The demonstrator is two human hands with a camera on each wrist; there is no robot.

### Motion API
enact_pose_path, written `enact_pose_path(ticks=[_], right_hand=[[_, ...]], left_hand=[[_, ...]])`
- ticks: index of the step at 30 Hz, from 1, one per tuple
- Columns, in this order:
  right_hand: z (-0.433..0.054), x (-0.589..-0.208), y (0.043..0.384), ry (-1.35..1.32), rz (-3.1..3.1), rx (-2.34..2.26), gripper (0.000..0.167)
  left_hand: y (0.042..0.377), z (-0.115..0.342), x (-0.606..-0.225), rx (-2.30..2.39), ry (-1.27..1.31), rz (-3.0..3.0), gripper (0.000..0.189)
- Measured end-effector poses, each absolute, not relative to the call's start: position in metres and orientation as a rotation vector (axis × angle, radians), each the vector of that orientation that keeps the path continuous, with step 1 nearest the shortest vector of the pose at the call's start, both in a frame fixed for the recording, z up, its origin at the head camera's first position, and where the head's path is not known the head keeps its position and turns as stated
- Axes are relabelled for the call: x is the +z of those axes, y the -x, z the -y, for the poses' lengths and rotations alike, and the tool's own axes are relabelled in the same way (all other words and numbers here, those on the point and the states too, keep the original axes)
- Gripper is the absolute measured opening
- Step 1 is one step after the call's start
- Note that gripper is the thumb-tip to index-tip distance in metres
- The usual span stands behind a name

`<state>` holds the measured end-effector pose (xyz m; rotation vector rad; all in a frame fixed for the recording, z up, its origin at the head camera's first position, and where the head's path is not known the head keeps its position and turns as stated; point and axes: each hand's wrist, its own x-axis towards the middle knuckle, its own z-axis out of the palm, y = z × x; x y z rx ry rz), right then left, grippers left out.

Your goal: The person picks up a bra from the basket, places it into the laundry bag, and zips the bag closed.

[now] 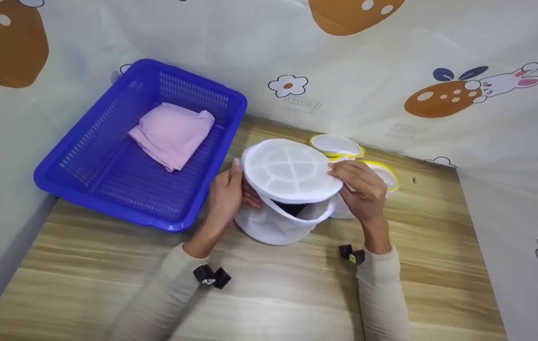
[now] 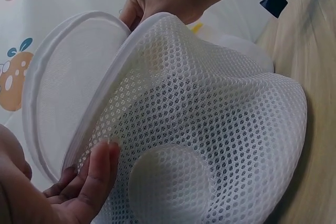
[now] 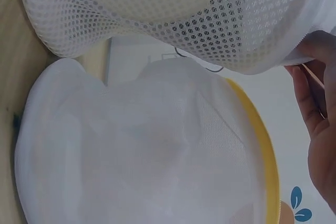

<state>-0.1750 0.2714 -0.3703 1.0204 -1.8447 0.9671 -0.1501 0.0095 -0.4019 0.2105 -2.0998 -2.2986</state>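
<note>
A round white mesh laundry bag (image 1: 273, 227) stands on the table with its lid (image 1: 292, 169) tilted over a partly open mouth. Something dark shows through the gap; its kind cannot be told. My left hand (image 1: 226, 189) holds the rim on the left side, thumb up along the edge and fingers against the mesh (image 2: 210, 114). Across from it, my right hand (image 1: 363, 187) pinches the lid's right edge between thumb and fingers. In the right wrist view, that hand (image 3: 320, 103) grips the rim above a second white bag with yellow trim (image 3: 152, 145).
A blue plastic basket (image 1: 122, 199) stands at the left, with a folded pink cloth (image 1: 174, 135) inside. Behind the bag, yellow-trimmed white mesh bags (image 1: 336, 143) sit near the back edge of the wooden table (image 1: 439, 265). A printed sheet (image 1: 368, 61) hangs behind.
</note>
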Motion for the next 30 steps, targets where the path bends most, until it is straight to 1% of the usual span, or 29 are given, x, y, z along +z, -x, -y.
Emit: enact_pose_path(ticks=[2,8,14,16,20,24,27,30], right_hand=[[-0.272,-0.370,0.175,-1.034,1.863,0.950,0.009],[-0.275,-0.364,0.172,-1.117,1.912,0.952,0.011],[-0.288,-0.363,0.169,-1.165,2.067,0.954,0.033],[-0.294,-0.365,0.169,-1.168,2.120,0.942,0.037],[-0.303,-0.363,0.168,-1.184,2.232,0.898,0.036],[-0.310,-0.359,0.166,-1.200,2.344,0.861,0.037],[-0.314,-0.357,0.164,-1.138,2.415,0.840,0.036],[-0.314,-0.357,0.163,-1.006,2.464,0.815,0.032]], left_hand=[[0.150,-0.010,-0.402,-2.282,-0.216,2.122,0.048],[0.149,-0.011,-0.405,-2.286,-0.182,2.123,0.032],[0.149,-0.011,-0.407,-2.230,-0.180,2.177,0.023],[0.150,-0.012,-0.408,-2.228,-0.158,2.169,0.021],[0.150,-0.011,-0.407,-2.195,-0.135,2.185,0.018],[0.150,-0.010,-0.404,-2.113,-0.174,2.260,0.017],[0.150,-0.008,-0.403,-2.047,-0.187,2.300,0.016],[0.150,-0.006,-0.403,-1.985,-0.179,2.327,0.016]])
